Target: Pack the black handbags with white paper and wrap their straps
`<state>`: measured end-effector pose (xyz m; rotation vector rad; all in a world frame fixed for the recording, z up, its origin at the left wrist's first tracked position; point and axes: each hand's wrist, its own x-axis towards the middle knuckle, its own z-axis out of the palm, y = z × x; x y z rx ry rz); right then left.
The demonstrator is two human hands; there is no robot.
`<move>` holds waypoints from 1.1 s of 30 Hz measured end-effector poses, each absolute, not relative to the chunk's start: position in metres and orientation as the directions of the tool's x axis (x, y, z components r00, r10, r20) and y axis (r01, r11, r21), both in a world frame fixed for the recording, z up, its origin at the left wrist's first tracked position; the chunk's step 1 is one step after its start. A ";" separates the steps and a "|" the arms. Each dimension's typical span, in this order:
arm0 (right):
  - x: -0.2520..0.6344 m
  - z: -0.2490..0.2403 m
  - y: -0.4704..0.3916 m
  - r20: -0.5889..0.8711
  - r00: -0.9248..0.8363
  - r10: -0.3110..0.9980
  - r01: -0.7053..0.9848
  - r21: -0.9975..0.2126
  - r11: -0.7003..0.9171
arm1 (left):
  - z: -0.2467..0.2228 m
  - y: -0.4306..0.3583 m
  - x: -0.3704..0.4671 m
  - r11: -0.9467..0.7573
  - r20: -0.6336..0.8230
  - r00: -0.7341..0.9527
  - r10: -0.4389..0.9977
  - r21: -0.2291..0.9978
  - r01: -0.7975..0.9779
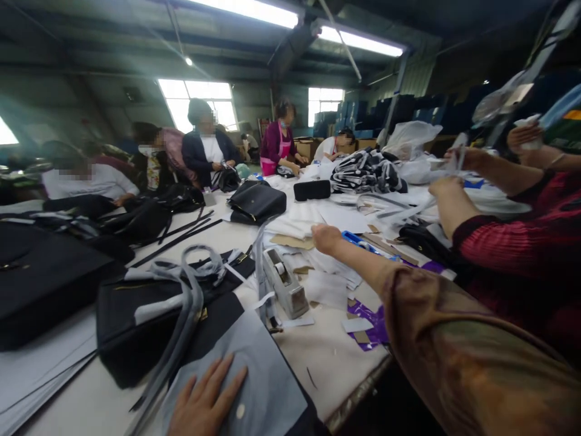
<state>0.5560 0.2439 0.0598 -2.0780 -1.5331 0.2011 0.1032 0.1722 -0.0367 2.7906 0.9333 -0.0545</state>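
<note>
My left hand point(206, 396) lies with fingers spread on a pale grey sheet point(258, 369), which covers part of a black bag piece point(222, 315) at the table's front edge. My right hand point(327, 240) is stretched out over the middle of the table, its fingers curled closed beside a stack of white sheets point(293, 225). Whatever it grips, if anything, is hidden. Between the two hands stands a grey tape dispenser point(285, 284). To the left sits a black handbag point(136, 333) with its straps wrapped in grey film point(193, 290).
A blue tape dispenser point(358, 240) and purple plastic point(370, 324) lie near my right arm. Another black bag point(258, 200) stands farther back. Close on the right, a co-worker's hands point(447, 184) reach over the table. Several people work along the far side.
</note>
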 end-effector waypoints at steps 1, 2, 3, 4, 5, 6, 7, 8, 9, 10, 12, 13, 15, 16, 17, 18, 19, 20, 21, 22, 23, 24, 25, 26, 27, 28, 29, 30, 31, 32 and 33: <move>0.551 0.067 0.237 0.229 0.348 0.909 0.846 -0.494 -0.199 | -0.033 0.168 0.103 -0.776 -0.076 0.798 0.598 0.194 0.600; 0.543 0.074 0.230 0.274 0.351 0.895 0.827 -0.539 -0.159 | -0.030 0.164 0.102 -0.770 -0.065 0.795 0.603 0.213 0.602; 0.533 0.080 0.221 0.303 0.341 0.890 0.783 -0.616 -0.090 | -0.027 0.160 0.102 -0.762 -0.060 0.791 0.609 0.232 0.604; 0.519 0.085 0.213 0.310 0.319 0.896 0.688 -0.725 0.006 | -0.025 0.156 0.102 -0.753 -0.058 0.786 0.616 0.251 0.608; 0.503 0.088 0.204 0.294 0.281 0.913 0.533 -0.839 0.106 | -0.021 0.152 0.103 -0.744 -0.060 0.782 0.620 0.270 0.611; 0.485 0.088 0.195 0.257 0.224 0.940 0.333 -0.927 0.174 | -0.018 0.148 0.103 -0.736 -0.063 0.779 0.624 0.287 0.613; 0.466 0.085 0.188 0.204 0.145 0.968 0.137 -0.973 0.185 | -0.014 0.145 0.104 -0.729 -0.068 0.777 0.626 0.301 0.614; 0.446 0.080 0.183 0.142 0.056 0.988 -0.006 -0.990 0.143 | -0.011 0.143 0.104 -0.728 -0.078 0.780 0.621 0.312 0.611; 0.427 0.073 0.179 0.081 -0.025 0.996 -0.096 -0.992 0.079 | -0.008 0.141 0.104 -0.726 -0.085 0.782 0.618 0.319 0.609; 0.409 0.064 0.177 0.025 -0.091 0.996 -0.142 -0.990 0.012 | -0.006 0.140 0.104 -0.725 -0.089 0.781 0.618 0.321 0.610; 0.377 0.043 0.180 -0.056 -0.196 0.979 -0.160 -0.983 -0.088 | -0.004 0.138 0.104 -0.731 -0.075 0.785 0.615 0.321 0.603; 0.364 0.032 0.184 -0.077 -0.243 0.967 -0.144 -0.983 -0.115 | -0.005 0.138 0.104 -0.734 -0.063 0.786 0.615 0.320 0.599; 0.346 0.012 0.194 -0.102 -0.312 0.945 -0.068 -0.989 -0.129 | -0.006 0.136 0.103 -0.741 -0.032 0.788 0.615 0.321 0.591; 0.341 0.004 0.199 -0.111 -0.329 0.938 -0.016 -0.992 -0.123 | -0.007 0.136 0.102 -0.745 -0.014 0.790 0.614 0.322 0.585; 0.339 -0.004 0.205 -0.118 -0.340 0.933 0.038 -0.993 -0.112 | -0.009 0.135 0.102 -0.749 0.006 0.791 0.612 0.324 0.578; 0.338 -0.010 0.209 -0.127 -0.355 0.926 0.091 -0.991 -0.101 | -0.010 0.134 0.101 -0.754 0.027 0.792 0.611 0.325 0.571; 0.339 -0.017 0.214 -0.138 -0.372 0.918 0.138 -0.986 -0.092 | -0.011 0.134 0.100 -0.758 0.049 0.791 0.610 0.327 0.564; 0.341 -0.022 0.217 -0.149 -0.394 0.907 0.181 -0.980 -0.083 | -0.013 0.134 0.100 -0.760 0.072 0.787 0.612 0.329 0.561; 0.344 -0.027 0.220 -0.161 -0.419 0.894 0.220 -0.973 -0.072 | -0.014 0.133 0.099 -0.760 0.098 0.781 0.617 0.330 0.560; 0.346 -0.032 0.222 -0.168 -0.443 0.881 0.253 -0.966 -0.057 | -0.015 0.133 0.098 -0.759 0.125 0.772 0.623 0.332 0.559; 0.349 -0.037 0.223 -0.166 -0.464 0.870 0.279 -0.960 -0.035 | -0.016 0.132 0.098 -0.759 0.153 0.762 0.629 0.333 0.559; 0.351 -0.041 0.225 -0.154 -0.485 0.861 0.298 -0.955 -0.003 | -0.017 0.132 0.097 -0.759 0.182 0.752 0.634 0.333 0.559; 0.352 -0.044 0.227 -0.134 -0.512 0.849 0.310 -0.950 0.036 | -0.018 0.132 0.097 -0.758 0.203 0.742 0.639 0.330 0.562; 0.354 -0.047 0.228 -0.111 -0.543 0.832 0.316 -0.945 0.080 | -0.018 0.132 0.097 -0.756 0.213 0.735 0.643 0.324 0.568; 0.355 -0.049 0.230 -0.088 -0.577 0.812 0.319 -0.940 0.125 | -0.018 0.132 0.097 -0.753 0.206 0.733 0.648 0.318 0.576; 0.356 -0.049 0.232 -0.072 -0.607 0.791 0.325 -0.931 0.164 | -0.019 0.133 0.098 -0.747 0.183 0.735 0.653 0.312 0.586; 0.357 -0.048 0.234 -0.069 -0.634 0.771 0.338 -0.920 0.196 | -0.019 0.134 0.099 -0.742 0.148 0.740 0.656 0.308 0.596; 0.359 -0.046 0.236 -0.081 -0.657 0.750 0.359 -0.908 0.217 | -0.018 0.134 0.099 -0.738 0.109 0.747 0.655 0.305 0.602; 0.362 -0.042 0.239 -0.107 -0.676 0.729 0.382 -0.897 0.222 | -0.018 0.135 0.100 -0.736 0.073 0.755 0.652 0.304 0.606; 0.365 -0.037 0.242 -0.140 -0.690 0.710 0.395 -0.895 0.208 | -0.017 0.136 0.101 -0.735 0.047 0.761 0.647 0.302 0.607; 0.367 -0.030 0.245 -0.172 -0.701 0.692 0.392 -0.903 0.173 | -0.016 0.136 0.101 -0.736 0.029 0.765 0.643 0.301 0.607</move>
